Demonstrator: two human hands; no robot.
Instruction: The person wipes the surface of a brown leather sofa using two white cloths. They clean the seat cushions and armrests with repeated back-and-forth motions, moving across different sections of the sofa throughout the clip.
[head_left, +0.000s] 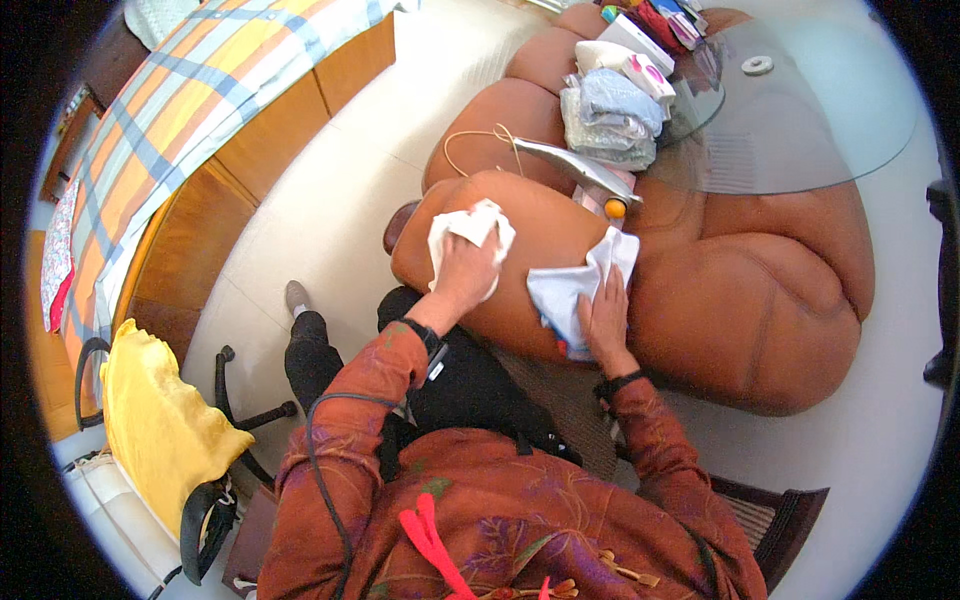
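Observation:
My left hand presses a crumpled white cloth onto the arm of a brown leather sofa; its fingers are bent over the cloth. To the right, my right hand lies on a pale blue and white folded cloth near the same sofa arm's right edge. Whether its fingers grip that cloth or only rest on it, I cannot tell. Beyond the cloths, a white and grey long-bodied object with an orange knob lies on the sofa, beside a thin beige cord.
A plastic-wrapped bundle and white boxes lie farther back on the sofa. A round glass tabletop overhangs it at the right. At the left stand a bed with a checked cover and a chair with a yellow cloth.

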